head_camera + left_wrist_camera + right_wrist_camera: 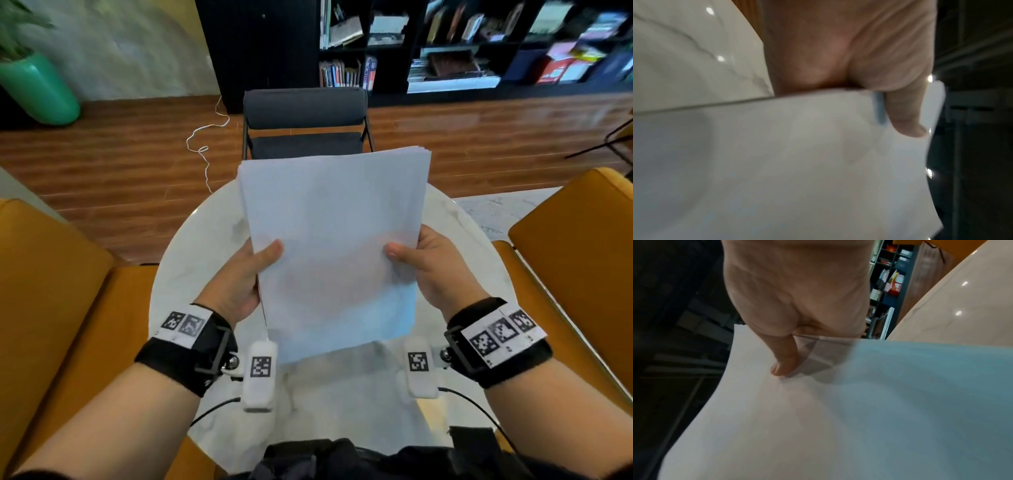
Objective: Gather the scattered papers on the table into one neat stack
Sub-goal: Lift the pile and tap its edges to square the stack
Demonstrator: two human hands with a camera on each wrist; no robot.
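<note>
A stack of white papers (334, 246) is held tilted above the round white marble table (205, 240), its lower edge just over the tabletop. My left hand (245, 277) grips the stack's left edge, thumb on the front sheet. My right hand (423, 263) grips the right edge the same way. The other fingers of both hands are hidden behind the sheets. In the left wrist view the thumb (904, 113) presses on the papers (777, 162). In the right wrist view the thumb (785, 360) lies on the top sheet (818, 418). The sheets' top edges are slightly uneven.
A dark grey chair (305, 123) stands at the table's far side. Orange armchairs flank me at left (51, 291) and right (575, 257). A black bookshelf (445, 44) lines the back wall, and a green planter (37, 89) stands at far left.
</note>
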